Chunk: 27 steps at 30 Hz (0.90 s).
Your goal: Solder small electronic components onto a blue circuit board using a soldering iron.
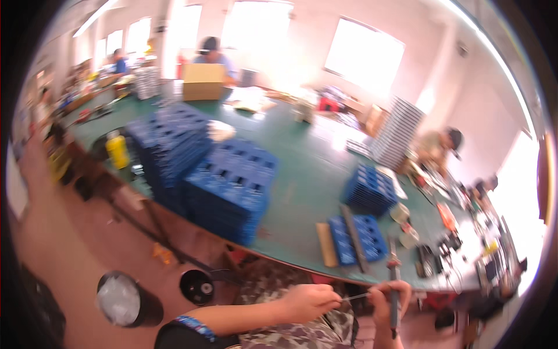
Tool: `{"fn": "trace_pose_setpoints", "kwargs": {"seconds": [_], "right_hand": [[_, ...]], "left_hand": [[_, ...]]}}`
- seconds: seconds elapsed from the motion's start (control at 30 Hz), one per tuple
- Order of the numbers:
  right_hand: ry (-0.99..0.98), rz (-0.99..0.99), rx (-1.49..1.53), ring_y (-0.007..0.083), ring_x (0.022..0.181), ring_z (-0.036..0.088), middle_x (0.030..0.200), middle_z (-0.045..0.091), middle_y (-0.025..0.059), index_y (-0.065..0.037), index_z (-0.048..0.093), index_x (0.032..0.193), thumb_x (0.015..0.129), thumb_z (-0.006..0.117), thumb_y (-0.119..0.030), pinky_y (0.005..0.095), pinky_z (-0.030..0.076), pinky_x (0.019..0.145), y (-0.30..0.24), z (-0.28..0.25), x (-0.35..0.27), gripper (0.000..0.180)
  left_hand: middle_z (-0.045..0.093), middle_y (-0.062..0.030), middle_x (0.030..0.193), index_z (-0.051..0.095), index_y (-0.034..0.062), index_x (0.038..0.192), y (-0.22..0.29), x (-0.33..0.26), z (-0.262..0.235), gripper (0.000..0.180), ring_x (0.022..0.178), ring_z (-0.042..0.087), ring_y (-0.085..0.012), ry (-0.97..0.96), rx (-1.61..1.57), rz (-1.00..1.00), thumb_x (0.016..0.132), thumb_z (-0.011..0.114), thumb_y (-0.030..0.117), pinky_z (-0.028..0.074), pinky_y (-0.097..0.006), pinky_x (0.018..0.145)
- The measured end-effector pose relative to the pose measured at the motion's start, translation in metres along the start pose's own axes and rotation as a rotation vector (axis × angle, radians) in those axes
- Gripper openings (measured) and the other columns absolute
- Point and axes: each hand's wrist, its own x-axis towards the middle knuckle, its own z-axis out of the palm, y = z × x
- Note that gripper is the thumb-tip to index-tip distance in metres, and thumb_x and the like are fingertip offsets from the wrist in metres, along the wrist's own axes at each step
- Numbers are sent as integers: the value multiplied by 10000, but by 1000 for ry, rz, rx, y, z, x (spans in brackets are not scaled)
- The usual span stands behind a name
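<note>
Thin wire (354, 296) pinched in left hand (311, 302), right hand (388, 298) gripping iron (394, 279), both off table (302, 174) near edge by blue trays (357, 237).

Long green table (302, 168), pink walls (465, 110) (bright windows (363, 55)), reddish floor (70, 244).

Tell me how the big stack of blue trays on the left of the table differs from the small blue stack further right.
The big stack of blue trays is tall and stands at the near edge of the green table; the small blue stack is low and sits further in. The big stack is also much wider. Another tall blue stack stands right behind the big one, while the small one stands alone. Both are blue with compartments on top.
</note>
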Motion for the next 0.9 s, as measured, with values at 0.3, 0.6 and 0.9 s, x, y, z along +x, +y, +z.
{"fn": "trace_pose_setpoints", "kwargs": {"seconds": [0.3, 0.6, 0.9], "right_hand": [[-53, -116, -44, 120, 690, 599, 864, 647, 91, -85, 432, 1126, 843, 692, 88, 243, 487, 610, 43, -39, 11, 421], [-71, 41, 24, 150, 757, 580, 875, 604, 107, -45, 410, 1219, 911, 631, -34, 291, 503, 686, 66, -86, 63, 379], [-54, 412, 342, 177, 800, 625, 952, 642, 156, 11, 532, 1148, 913, 641, -324, 299, 514, 680, 86, -88, 116, 424]], "left_hand": [[616, -88, 821, 685, 29, 985, -2, 55, 17, 120, 749, 623, -263, -216, -159, -207, 906, 666, 118, 498, -356, 672], [598, -52, 803, 635, 29, 873, -58, 88, -42, 62, 741, 575, -151, 140, -69, -516, 926, 618, 57, 466, -274, 687], [559, -70, 739, 693, 26, 973, -97, 122, -53, 120, 595, 523, -187, 248, 387, -305, 859, 657, 14, 428, -311, 545]]}}
